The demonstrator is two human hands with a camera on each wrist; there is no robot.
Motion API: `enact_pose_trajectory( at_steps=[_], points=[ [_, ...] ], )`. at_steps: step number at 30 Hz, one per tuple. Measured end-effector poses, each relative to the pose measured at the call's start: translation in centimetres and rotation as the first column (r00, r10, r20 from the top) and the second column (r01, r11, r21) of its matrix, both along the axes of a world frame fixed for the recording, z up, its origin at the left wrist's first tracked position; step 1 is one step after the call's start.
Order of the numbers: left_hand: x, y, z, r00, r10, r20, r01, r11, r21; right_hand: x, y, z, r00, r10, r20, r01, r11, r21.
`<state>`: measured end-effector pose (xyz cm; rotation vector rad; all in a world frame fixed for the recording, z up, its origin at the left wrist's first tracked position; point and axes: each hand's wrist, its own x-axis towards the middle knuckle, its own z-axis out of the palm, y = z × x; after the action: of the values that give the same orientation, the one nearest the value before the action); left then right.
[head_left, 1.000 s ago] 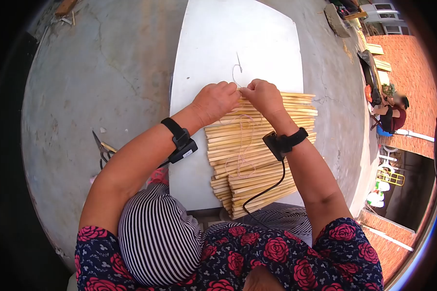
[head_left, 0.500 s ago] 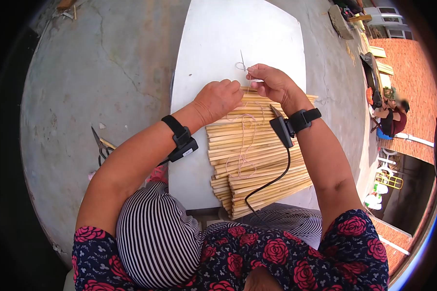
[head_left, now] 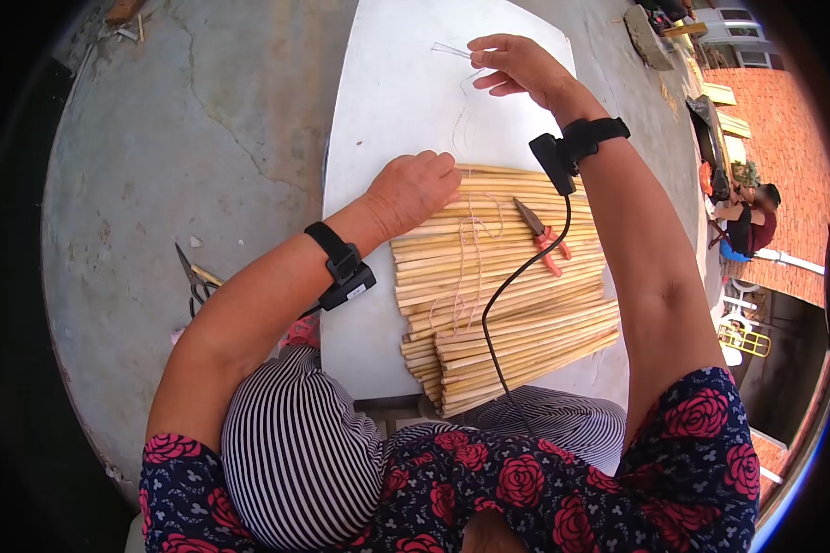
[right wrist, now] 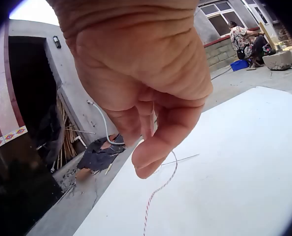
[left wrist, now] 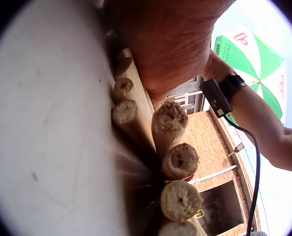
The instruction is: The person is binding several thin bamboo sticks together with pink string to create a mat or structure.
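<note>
Concrete floor [head_left: 138, 184] fills the left of the head view, with dark-handled scissors [head_left: 196, 286] lying on it beyond the person's left forearm. Next to the right stands a white bench [head_left: 516, 129]. Left hand [head_left: 413, 191]: set at the far left corner of a row of pale sticks [head_left: 526, 318]; its fingers curl out of sight, so whether this grip pinches a stick cannot be told. The sticks lie side by side across the bench, cut ends facing left, and loops of loose pink thread [head_left: 479, 267] rest on top of them. Right hand [head_left: 518, 71]: raised over the bench beyond the sticks, its grip pinching a slender needle [right wrist: 185, 158] between thumb and finger; red-and-white cord [right wrist: 148, 209] trails below this hand, seen best from the right wrist. Red-handled cutters [head_left: 545, 238] rest on the sticks, blades directed away from the person. At the far right, a second person [head_left: 761, 226] sits near a brick wall [head_left: 770, 120].
</note>
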<state>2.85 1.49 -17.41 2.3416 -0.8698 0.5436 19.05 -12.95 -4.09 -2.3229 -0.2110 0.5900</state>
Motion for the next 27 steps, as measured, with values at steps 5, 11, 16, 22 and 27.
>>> enact_pose_trajectory(
  at_steps=[5,11,16,22,27],
  points=[
    [0.0,0.0,-0.3,1.0,-0.006,0.012,0.006,1.0,-0.026,-4.3,-3.3,-1.6,0.99,0.038,0.138,0.009,0.947,-0.321],
    [0.0,-0.1,-0.3,1.0,0.014,0.019,-0.014,1.0,0.02,-10.4,-3.6,-4.6,0.979,0.02,0.203,0.066,0.912,-0.405],
    [-0.1,-0.1,-0.3,1.0,0.015,0.015,-0.016,0.999,0.043,-11.4,-3.2,-4.8,0.933,0.15,0.328,0.042,0.858,-0.512],
    [0.2,-0.1,-0.5,0.998,0.005,0.064,-0.004,1.0,-0.019,-9.6,-2.8,-6.3,0.968,-0.103,-0.227,0.056,0.977,-0.204],
    [0.1,-0.2,-0.4,0.999,0.014,0.035,-0.014,1.0,-0.002,-8.6,-3.0,-5.8,0.809,-0.22,-0.544,0.33,0.937,0.112]
  ],
)
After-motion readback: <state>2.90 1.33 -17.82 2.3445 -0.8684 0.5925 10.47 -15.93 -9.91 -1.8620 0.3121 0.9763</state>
